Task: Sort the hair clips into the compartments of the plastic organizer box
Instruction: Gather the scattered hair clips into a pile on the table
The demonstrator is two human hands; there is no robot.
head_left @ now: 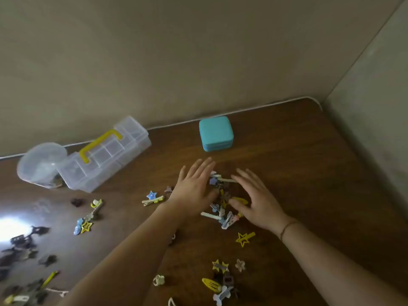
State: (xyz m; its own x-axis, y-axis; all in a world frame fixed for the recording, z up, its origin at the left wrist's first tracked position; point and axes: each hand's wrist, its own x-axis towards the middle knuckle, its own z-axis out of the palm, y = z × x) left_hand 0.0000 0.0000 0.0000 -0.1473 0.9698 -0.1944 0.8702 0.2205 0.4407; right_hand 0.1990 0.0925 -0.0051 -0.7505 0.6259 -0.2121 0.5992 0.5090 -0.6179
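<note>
We see both hands, left (194, 186) and right (256, 202), fingers straight and spread, flanking a small heap of mixed hair clips (221, 195) on the brown wooden table (298, 162). The clear plastic organizer box with a yellow handle (103, 153) sits closed, well apart at far left.

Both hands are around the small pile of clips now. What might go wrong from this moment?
1. The left hand and right hand flank the pile of clips with straight fingers; sweeping could push tangled clips apart or off the table.
2. The organizer box looks closed, so nothing can go in yet.
3. Dark clips at the left are hard to see near the glare and may be missed.
</note>
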